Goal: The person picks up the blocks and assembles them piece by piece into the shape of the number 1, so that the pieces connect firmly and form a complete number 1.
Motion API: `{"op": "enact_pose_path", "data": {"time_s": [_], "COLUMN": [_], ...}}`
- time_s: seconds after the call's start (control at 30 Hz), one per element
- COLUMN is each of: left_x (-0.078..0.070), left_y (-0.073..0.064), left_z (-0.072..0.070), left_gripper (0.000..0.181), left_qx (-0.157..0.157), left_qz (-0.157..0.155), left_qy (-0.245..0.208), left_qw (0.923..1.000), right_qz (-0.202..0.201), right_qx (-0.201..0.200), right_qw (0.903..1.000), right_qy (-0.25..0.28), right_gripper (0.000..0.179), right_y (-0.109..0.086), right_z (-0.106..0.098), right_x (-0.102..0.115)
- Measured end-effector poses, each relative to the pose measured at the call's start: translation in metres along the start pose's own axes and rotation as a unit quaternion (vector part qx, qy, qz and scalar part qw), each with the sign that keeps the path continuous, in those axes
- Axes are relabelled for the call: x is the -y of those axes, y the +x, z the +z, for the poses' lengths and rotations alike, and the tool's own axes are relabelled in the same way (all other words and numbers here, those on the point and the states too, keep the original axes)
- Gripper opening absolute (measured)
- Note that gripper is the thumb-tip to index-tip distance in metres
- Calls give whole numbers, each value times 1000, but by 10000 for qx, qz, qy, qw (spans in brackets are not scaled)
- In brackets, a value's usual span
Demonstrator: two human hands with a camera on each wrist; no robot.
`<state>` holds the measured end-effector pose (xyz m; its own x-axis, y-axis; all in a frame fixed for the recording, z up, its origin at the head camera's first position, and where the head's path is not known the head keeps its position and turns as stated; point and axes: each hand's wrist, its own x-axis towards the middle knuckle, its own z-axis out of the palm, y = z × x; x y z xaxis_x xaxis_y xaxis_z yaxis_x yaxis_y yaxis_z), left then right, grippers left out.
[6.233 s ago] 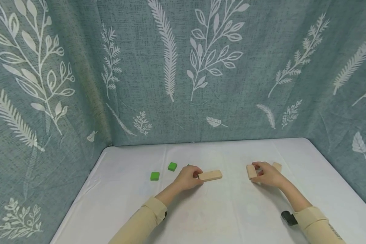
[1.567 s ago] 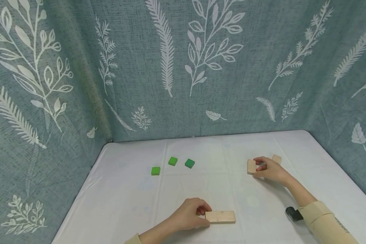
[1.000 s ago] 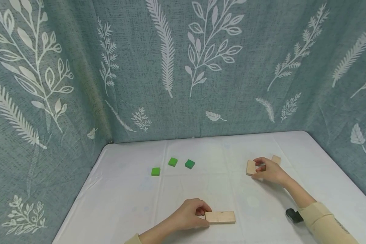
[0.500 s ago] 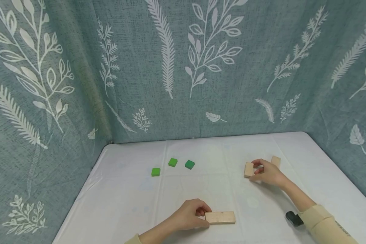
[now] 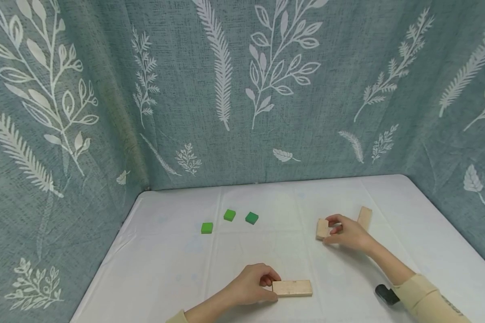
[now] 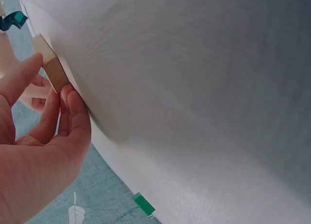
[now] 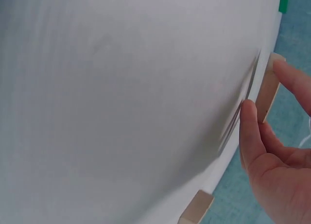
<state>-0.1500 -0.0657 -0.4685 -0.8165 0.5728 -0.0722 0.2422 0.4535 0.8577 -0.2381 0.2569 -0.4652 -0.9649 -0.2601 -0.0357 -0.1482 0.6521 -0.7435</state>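
My left hand (image 5: pixel 251 285) pinches one end of a long wooden block (image 5: pixel 293 288) near the front middle of the table; the block lies lengthwise, left to right. In the left wrist view, thumb and fingers hold this wooden block (image 6: pixel 54 68) by its end. Farther back on the right, my right hand (image 5: pixel 349 233) grips a second wooden block (image 5: pixel 322 229) between thumb and fingers. The right wrist view shows that block (image 7: pixel 267 95) from the side; whether it touches the cloth I cannot tell. Just behind the right hand lies a third wooden block (image 5: pixel 364 217), partly hidden.
Two light green blocks (image 5: pixel 207 228) and a darker green block (image 5: pixel 252 218) lie toward the back left of the white tablecloth (image 5: pixel 165 264). A patterned teal curtain (image 5: pixel 234 157) hangs around the back and sides. A black device (image 5: pixel 386 294) sits at the right wrist.
Over the last second my right hand and its block have shifted left and nearer, uncovering more of the third block. My left hand brought its block nearer earlier and has since stayed still.
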Motion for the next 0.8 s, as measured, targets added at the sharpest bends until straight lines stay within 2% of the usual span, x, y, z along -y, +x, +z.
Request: {"op": "enact_pose_path", "data": {"time_s": [0.47,0.8], "left_x": [-1,-3], "left_y": [1,2], "left_z": [-1,-1], "left_gripper": [27,27], "left_qx": [-21,-5], "left_qz": [-7,-40], "left_qy": [34,49], "left_qw": [10000,10000], "right_qz": [-326,-516], "right_qx": [354,644], "right_qw": [9977,9952], "right_qy": [471,517], "right_gripper": [63,61], "right_y": [-2,-7], "right_z": [16,24], "right_x": [16,24]}}
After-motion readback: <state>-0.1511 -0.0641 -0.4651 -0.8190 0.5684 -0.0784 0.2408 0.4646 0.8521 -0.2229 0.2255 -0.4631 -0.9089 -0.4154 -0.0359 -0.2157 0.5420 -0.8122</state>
